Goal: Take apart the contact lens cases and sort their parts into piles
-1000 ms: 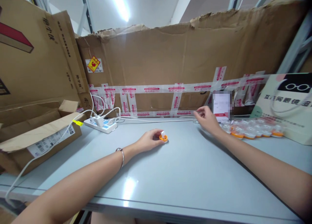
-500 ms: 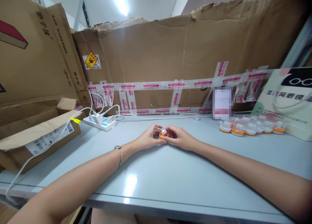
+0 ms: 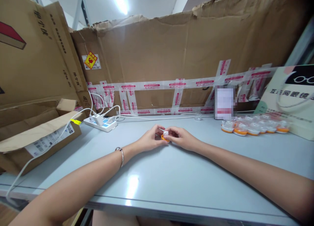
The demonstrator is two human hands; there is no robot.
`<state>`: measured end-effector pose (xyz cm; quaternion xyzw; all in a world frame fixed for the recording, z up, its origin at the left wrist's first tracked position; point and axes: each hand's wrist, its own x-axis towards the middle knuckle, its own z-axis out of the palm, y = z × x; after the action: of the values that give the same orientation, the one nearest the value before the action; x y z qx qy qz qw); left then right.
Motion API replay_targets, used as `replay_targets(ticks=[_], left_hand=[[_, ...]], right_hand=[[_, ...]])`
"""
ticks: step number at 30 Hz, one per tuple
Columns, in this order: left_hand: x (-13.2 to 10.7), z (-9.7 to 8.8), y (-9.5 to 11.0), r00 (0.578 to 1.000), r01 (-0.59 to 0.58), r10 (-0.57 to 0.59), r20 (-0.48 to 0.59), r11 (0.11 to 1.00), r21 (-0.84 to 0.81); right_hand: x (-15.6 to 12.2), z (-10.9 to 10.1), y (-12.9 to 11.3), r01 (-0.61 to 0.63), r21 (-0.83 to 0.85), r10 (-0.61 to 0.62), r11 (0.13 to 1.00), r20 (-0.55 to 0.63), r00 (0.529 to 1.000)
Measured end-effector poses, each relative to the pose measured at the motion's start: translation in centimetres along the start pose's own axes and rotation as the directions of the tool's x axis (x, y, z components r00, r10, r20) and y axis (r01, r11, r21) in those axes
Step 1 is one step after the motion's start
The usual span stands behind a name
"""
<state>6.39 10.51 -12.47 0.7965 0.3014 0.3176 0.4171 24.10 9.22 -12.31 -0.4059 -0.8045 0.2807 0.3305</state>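
Observation:
A small orange round base with a white piece on top [image 3: 165, 134] sits near the middle of the grey table [image 3: 157, 180]. My left hand [image 3: 150, 140] pinches it from the left, fingers curled round it. My right hand [image 3: 181, 138] meets it from the right, fingertips closed on the white piece. A row of similar orange-based clear pieces [image 3: 252, 127] lies at the right, away from both hands. A small clear cap [image 3: 197, 116] rests near the back wall.
A white power strip [image 3: 100, 122] with plugs and cables sits back left. An open cardboard box [image 3: 36, 134] lies at the left edge. A taped cardboard wall [image 3: 171, 65] closes the back. A paper bag [image 3: 289, 98] stands at the right, with a phone [image 3: 224, 103] beside it.
My right hand came back from the row of pieces by the phone to the orange piece that my left hand holds. In the last half second both hands have stayed nearly still.

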Motion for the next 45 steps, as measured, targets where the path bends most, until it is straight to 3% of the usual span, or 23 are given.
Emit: replay_targets(ticks=[10,18,25,30,33,39,45], left_hand=[[0.0,0.8,1.1,0.992,0.068,-0.059,-0.113,0.994,0.081],[-0.1,1.0,1.0,0.991,0.044,-0.027,-0.133,0.990,0.131],[-0.1,1.0,1.0,0.992,0.058,-0.038,-0.124,0.984,0.166],[-0.1,1.1,0.8,0.991,0.060,-0.038,-0.125,0.982,0.180],[-0.1,1.1,0.8,0.992,0.048,-0.027,-0.123,0.984,0.170],[-0.2,1.0,1.0,0.988,0.052,-0.029,-0.154,0.988,0.146],[-0.6,0.8,1.6,0.986,0.010,0.018,-0.163,0.986,0.168]], right_hand=[[-0.2,0.1,0.2,0.193,-0.150,-0.203,0.970,-0.055,0.978],[0.0,0.2,0.4,0.132,-0.151,-0.139,0.980,-0.033,0.990],[0.0,0.2,0.6,0.166,-0.170,-0.173,0.971,-0.029,0.985],[0.1,0.6,0.0,0.089,-0.108,-0.105,0.990,-0.148,0.983],[0.1,0.8,-0.7,0.088,-0.095,-0.100,0.992,-0.130,0.986],[-0.2,0.2,-1.3,0.077,0.106,-0.058,0.991,-0.166,0.984],[-0.7,-0.6,-3.3,0.062,0.485,0.016,0.872,-0.153,0.988]])
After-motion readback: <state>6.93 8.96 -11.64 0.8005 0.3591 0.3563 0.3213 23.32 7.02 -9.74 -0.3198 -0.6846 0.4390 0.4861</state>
